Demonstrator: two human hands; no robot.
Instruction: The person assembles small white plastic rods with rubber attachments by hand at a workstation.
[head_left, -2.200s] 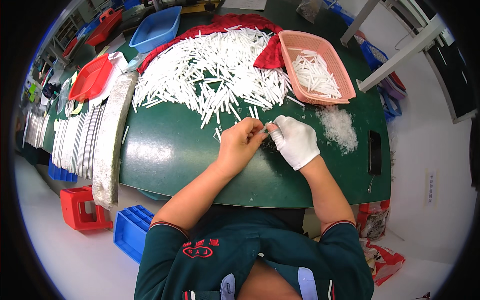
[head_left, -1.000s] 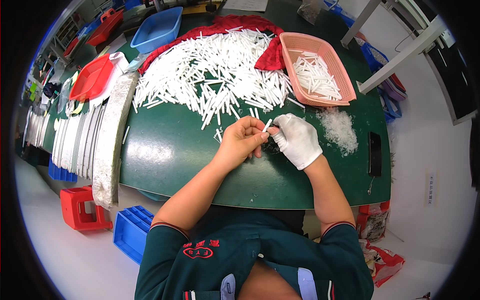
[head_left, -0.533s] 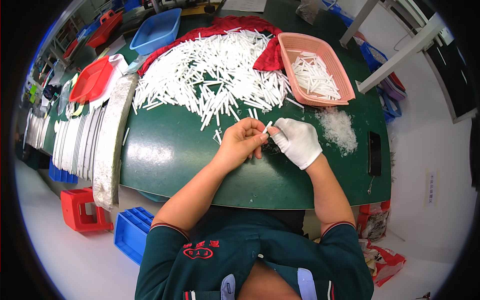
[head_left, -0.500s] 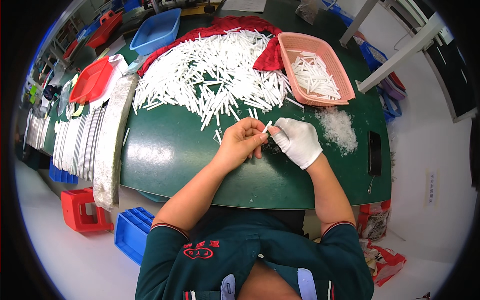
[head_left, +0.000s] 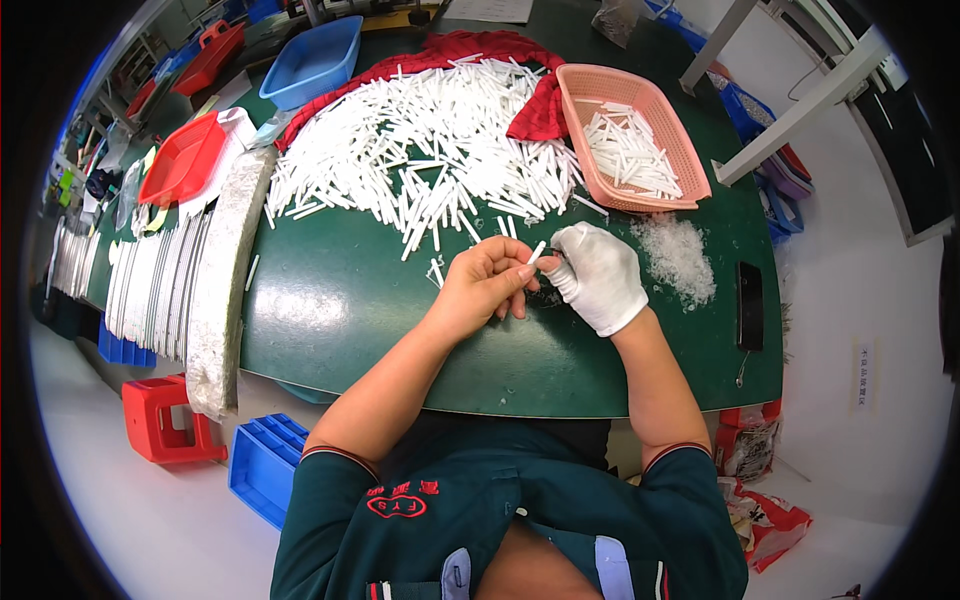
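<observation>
Between the thumb and fingers of my bare left hand (head_left: 482,283) is a short white stick (head_left: 537,253), its upper end tilted right. My right hand (head_left: 600,278), in a white glove with the thumb tip bare, is closed right beside the stick's end. Something dark and thin shows at its fingertips, too small to name. Beyond both hands spreads a large pile of similar white sticks (head_left: 440,135) on red cloth (head_left: 540,112). A few loose sticks lie just past my left hand.
A pink basket (head_left: 698,187) holding white sticks stands at the back right. Clear-white scraps (head_left: 682,262) and a black phone (head_left: 749,307) lie right of my hand. Left are a pale slab (head_left: 228,290), a red tray (head_left: 183,160) and a blue basin (head_left: 315,62).
My right hand has turned a little and its knuckles have moved slightly up, away from me. The left hand keeps its hold on the stick, nearly still.
</observation>
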